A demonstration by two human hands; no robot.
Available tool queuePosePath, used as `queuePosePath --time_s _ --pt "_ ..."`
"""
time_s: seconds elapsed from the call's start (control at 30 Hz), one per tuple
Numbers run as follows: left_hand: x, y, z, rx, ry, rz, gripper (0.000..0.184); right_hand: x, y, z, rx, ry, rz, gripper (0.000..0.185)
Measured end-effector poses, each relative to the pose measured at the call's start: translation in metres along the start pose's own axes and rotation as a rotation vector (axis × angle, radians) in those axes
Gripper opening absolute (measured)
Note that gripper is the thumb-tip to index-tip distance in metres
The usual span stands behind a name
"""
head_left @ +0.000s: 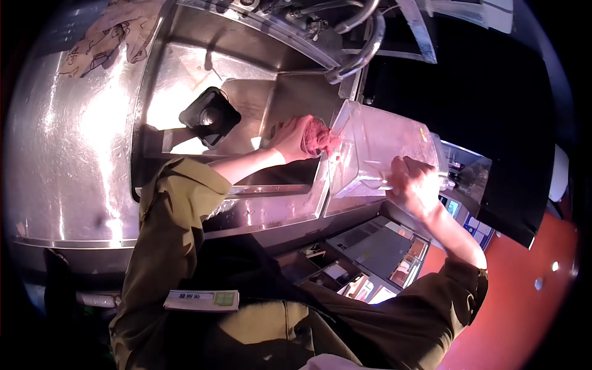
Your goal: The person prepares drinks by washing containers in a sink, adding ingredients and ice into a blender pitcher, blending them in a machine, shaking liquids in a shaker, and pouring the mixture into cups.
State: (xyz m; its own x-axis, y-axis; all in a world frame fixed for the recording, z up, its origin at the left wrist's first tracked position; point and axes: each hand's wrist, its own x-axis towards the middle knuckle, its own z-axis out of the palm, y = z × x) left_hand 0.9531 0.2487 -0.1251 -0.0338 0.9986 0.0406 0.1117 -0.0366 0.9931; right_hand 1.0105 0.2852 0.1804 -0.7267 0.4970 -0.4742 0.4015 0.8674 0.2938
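My left hand [293, 139] is closed around a small round vessel of reddish-pink, lumpy stuff [317, 137] over the sink's right part. My right hand [416, 185] is closed on the side of a large clear plastic container [382, 135], which lies tilted with its mouth towards my left hand. Some of the pink stuff shows between the vessel and the container's lip. Whether the two rims touch, I cannot tell.
A black square object [209, 117] stands in the metal sink [271, 117]. Crumpled brown paper [111, 37] lies on the steel counter [74, 154] at the left. A curved metal tap [367, 52] is above. Below right are compartments [339, 265] with small items.
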Motion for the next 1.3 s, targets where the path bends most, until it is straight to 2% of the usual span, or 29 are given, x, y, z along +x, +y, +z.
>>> queuePosePath --time_s 0.17,0.47,0.53,0.57,0.67,0.7,0.8,0.83,0.93,1.0,1.07,1.1,1.13,1.2,1.23,1.27,1.3 --pt "-0.001 0.037 -0.009 -0.045 0.048 0.052 0.089 -0.016 -0.006 -0.028 -0.191 -0.017 -0.025 0.023" --pt "0.000 0.067 -0.014 -0.069 0.100 0.150 0.091 -0.039 -0.006 -0.065 -0.186 0.125 0.039 0.024" --pt "-0.001 0.075 -0.023 -0.121 0.057 0.132 0.092 -0.040 -0.008 -0.069 -0.202 0.129 0.082 0.024" --pt "0.002 0.079 -0.028 -0.149 0.044 0.128 0.092 -0.044 0.000 -0.069 -0.170 0.198 0.082 0.025" --pt "0.000 0.073 -0.020 -0.249 0.143 0.158 0.082 -0.054 0.007 -0.071 -0.184 0.188 0.156 0.025" --pt "0.000 0.077 -0.024 -0.271 0.210 0.178 0.080 -0.057 0.011 -0.072 -0.112 0.282 0.126 0.026" --pt "0.007 0.080 -0.027 -0.412 0.123 0.173 0.078 -0.077 0.025 -0.068 -0.010 0.364 0.229 0.026" --pt "-0.002 0.093 -0.040 -0.393 0.232 0.234 0.076 -0.084 0.026 -0.069 -0.016 0.365 0.268 0.026" --pt "-0.011 0.096 -0.055 -0.482 0.108 0.251 0.075 -0.106 0.032 -0.060 0.028 0.478 0.183 0.021" --pt "-0.029 0.102 -0.070 -0.466 0.154 0.365 0.085 -0.114 0.030 -0.063 0.102 0.514 0.173 0.018" --pt "-0.040 0.087 -0.064 -0.513 0.187 0.425 0.092 -0.111 0.022 -0.063 0.145 0.665 0.131 0.020" --pt "-0.044 0.085 -0.072 -0.458 0.095 0.420 0.100 -0.113 0.022 -0.061 0.080 0.691 0.127 0.023" --pt "-0.051 0.084 -0.079 -0.480 0.090 0.389 0.099 -0.117 0.019 -0.058 -0.003 0.691 0.171 0.022" --pt "-0.067 0.089 -0.096 -0.526 0.083 0.330 0.099 -0.114 0.015 -0.061 -0.045 0.776 0.121 0.018" --pt "-0.075 0.089 -0.106 -0.456 0.103 0.309 0.098 -0.111 0.010 -0.064 0.107 0.771 0.148 0.019" --pt "-0.083 0.094 -0.120 -0.408 0.128 0.306 0.098 -0.109 0.010 -0.058 0.169 0.859 0.157 0.022" --pt "-0.092 0.096 -0.132 -0.365 0.166 0.299 0.098 -0.116 0.013 -0.050 0.234 0.798 0.265 0.031"
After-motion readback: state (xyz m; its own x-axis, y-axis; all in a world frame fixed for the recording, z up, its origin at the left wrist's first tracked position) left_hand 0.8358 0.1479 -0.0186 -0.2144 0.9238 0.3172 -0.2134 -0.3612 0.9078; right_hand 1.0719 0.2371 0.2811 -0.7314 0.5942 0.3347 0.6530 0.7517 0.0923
